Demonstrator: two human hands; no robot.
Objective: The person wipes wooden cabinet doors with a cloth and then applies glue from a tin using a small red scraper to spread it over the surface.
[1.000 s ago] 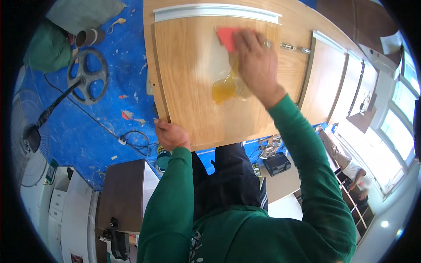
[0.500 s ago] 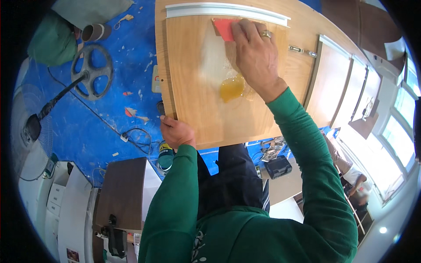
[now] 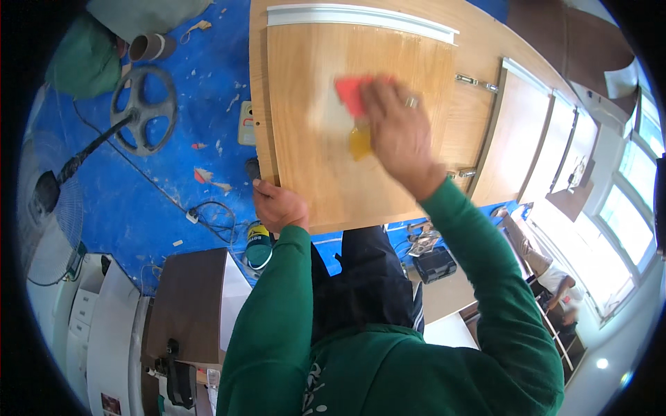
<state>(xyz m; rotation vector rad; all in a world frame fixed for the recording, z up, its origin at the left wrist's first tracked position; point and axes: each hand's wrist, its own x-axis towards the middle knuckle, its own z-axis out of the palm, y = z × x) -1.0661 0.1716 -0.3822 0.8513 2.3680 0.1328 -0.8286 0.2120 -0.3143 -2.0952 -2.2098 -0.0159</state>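
Observation:
My right hand (image 3: 402, 128), slightly smeared by motion, is closed on a red spreader (image 3: 350, 96), a flat piece pressed against the wooden panel (image 3: 312, 159). Just below the spreader lies a pool of yellow glue (image 3: 359, 144), partly hidden behind the hand. A wet sheen shows on the wood around and above it. My left hand (image 3: 280, 206) grips the panel's near left corner, thumb on top and the other fingers out of sight below. Along the panel's far edge runs a white strip (image 3: 361, 16).
Further panels (image 3: 510, 132) with metal hinges continue to the right. On the blue floor at left stand a fan (image 3: 52, 191) and a grey wheel-shaped base (image 3: 144, 111), with a cable nearby. A yellow-and-green can (image 3: 259, 246) is below my left hand. Another person (image 3: 558, 284) is at far right.
My right hand has drawn the spreader from the panel's far edge back toward me, close to the glue pool. My left hand stays on the corner.

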